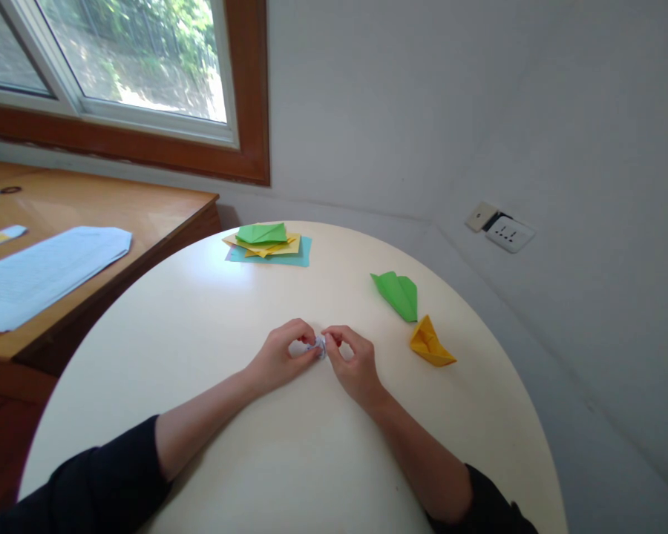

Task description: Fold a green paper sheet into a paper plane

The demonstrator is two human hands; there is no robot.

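Between my two hands, just above the middle of the round table (245, 460), is a small piece of crumpled white paper (321, 345) with bluish marks. My left hand (287, 354) pinches its left side between thumb and fingers. On the other side, my right hand (354, 362) has its thumb and fingertips closed on the same paper. Fingers cover much of it, so its exact shape cannot be made out. To the right of my right hand lie a folded green paper (398, 295) and a yellow paper boat (430, 343), close together.
A pile of green, yellow and blue papers (267, 243) lies at the table's far edge. On the left stands a wooden desk (161, 211) with printed white sheets (50, 274) and scissors (10, 190). A wall socket (510, 233) is at the right.
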